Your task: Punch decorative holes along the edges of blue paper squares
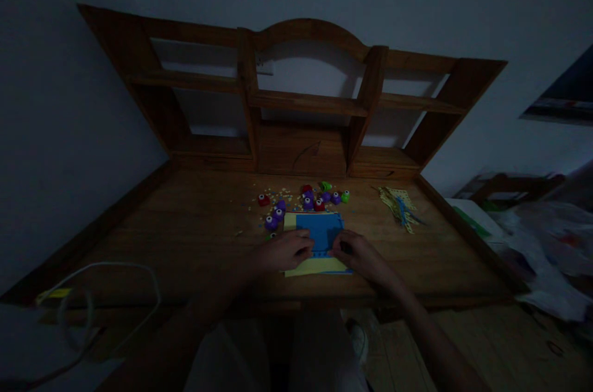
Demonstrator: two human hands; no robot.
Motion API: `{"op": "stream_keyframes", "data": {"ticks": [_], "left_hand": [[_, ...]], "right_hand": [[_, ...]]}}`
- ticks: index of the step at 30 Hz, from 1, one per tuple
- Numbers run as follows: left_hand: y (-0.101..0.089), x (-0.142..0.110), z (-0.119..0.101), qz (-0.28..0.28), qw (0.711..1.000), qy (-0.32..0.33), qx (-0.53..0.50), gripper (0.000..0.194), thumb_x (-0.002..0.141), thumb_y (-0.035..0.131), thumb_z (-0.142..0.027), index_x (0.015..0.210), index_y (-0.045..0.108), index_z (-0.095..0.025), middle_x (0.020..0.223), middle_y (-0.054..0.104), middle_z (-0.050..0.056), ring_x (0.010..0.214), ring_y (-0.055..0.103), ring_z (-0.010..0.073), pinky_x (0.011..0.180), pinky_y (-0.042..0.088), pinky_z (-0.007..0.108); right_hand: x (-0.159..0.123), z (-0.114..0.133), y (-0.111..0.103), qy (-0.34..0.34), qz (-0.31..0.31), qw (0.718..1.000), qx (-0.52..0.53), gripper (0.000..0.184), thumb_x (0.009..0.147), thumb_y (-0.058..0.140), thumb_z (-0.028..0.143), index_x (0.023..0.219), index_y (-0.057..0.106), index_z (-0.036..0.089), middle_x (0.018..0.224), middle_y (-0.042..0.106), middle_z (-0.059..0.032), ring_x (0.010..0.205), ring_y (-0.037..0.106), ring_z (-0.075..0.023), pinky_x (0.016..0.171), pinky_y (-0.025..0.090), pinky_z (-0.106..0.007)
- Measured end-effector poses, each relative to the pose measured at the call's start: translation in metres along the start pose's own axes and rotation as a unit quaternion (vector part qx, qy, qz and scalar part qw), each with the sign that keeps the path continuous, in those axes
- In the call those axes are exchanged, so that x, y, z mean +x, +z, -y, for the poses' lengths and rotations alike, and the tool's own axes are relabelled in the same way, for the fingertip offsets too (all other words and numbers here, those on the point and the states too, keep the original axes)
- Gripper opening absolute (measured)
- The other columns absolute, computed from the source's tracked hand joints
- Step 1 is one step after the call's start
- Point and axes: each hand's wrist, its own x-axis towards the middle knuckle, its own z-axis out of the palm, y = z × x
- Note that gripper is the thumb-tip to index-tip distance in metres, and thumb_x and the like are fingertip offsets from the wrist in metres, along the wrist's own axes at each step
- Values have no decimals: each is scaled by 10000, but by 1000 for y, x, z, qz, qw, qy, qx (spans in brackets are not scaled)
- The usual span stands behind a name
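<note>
A blue sheet (322, 228) lies on top of a yellow sheet (315, 266) near the front of a wooden desk (185, 231). My left hand (287, 250) rests on the left side of the sheets, fingers pinching at the blue sheet's lower edge. My right hand (359, 254) meets it from the right, fingertips on the same edge. Small holes run along that edge of the blue sheet. The room is dim, so the exact grip is hard to read.
Several small purple, red and green craft punches (303, 199) sit behind the sheets among paper bits. Cut paper strips (399, 204) lie to the right. A white cable (115, 293) loops at the front left. A wooden shelf unit (301, 102) stands behind.
</note>
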Motion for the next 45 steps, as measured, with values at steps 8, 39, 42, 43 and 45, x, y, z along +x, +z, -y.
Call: {"op": "stream_keyframes", "data": {"ticks": [8,39,42,43,45], "left_hand": [[-1,2,-1,26,999,-17,22,215,971,444,-268,843,596,-187,926,563,32,819,555,151,745,423,250],[-5,-25,-37,-24,995,17,94,462,893,506,-181,1321,550,-349,1314,484,59,1162,488,264,1022,381,436],[-7,-25,-37,-26,996,17,85,457,894,508,-188,1318,551,-354,1325,478,59,1174,481,265,1027,379,443],[-7,-25,-36,-25,996,19,83,466,895,506,-189,1328,541,-357,1334,473,59,1177,478,266,1026,380,445],[-8,-25,-36,-23,996,25,83,487,898,500,-189,1352,517,-365,1345,469,60,1178,476,265,1024,379,450]], "right_hand": [[-2,2,1,-17,-6,1000,-15,101,873,654,290,850,612,201,865,613,-20,823,570,-176,737,424,-269],[-28,30,16,-93,-154,971,-161,359,913,563,227,1271,541,248,1425,467,-114,1326,415,-292,1095,338,-537],[-43,41,26,-118,-140,958,-219,383,915,535,201,1295,550,247,1559,294,-90,1426,272,-317,1143,240,-609],[-47,43,29,-119,-132,957,-227,383,915,531,196,1295,555,239,1572,267,-87,1436,253,-319,1145,243,-613],[-50,45,34,-119,-124,958,-231,366,916,524,189,1276,577,230,1579,249,-80,1443,239,-316,1140,274,-607]]}}
